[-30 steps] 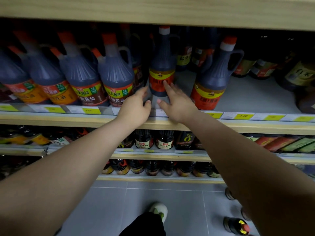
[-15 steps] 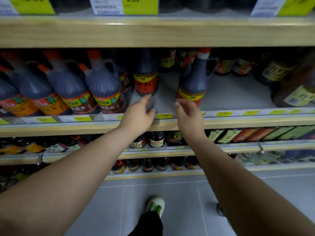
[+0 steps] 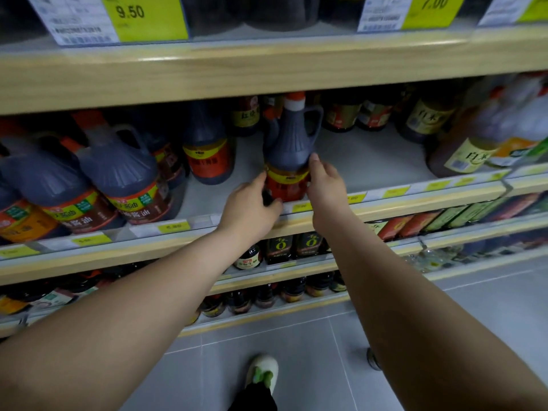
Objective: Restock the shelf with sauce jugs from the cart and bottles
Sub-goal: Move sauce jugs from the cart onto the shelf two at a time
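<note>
Both hands clasp one jug (image 3: pixel 289 149) at the shelf (image 3: pixel 415 200) edge; left hand (image 3: pixel 252 207) low, right hand (image 3: pixel 326 185) beside its label.

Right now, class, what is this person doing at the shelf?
A person is stocking a shop shelf. Both bare hands grip one dark sauce jug with a red and yellow label: the left hand at its lower left, the right hand on its right side. It stands upright at the front edge of the middle shelf, with bare shelf to its right. More jugs crowd the left.
</note>
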